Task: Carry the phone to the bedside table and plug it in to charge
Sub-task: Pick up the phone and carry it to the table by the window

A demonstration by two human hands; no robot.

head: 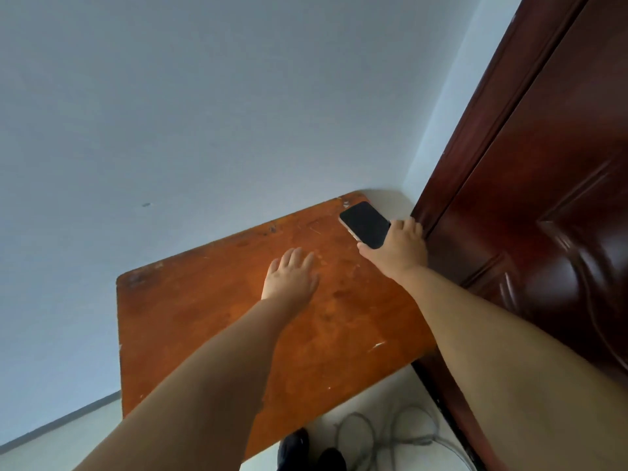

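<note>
The right hand [399,248] has its grip closed on the near end of the dark phone [365,224], at the bench's [210,311] far right corner, right of centre frame beside the brown door [530,198]. The left hand [289,277] rests flat and open mid-bench.

A pale blue-grey wall [204,113] rises beyond the hands, a dark red-brown panelled door [543,198] stands to their right, with light floor [51,443] below.
</note>
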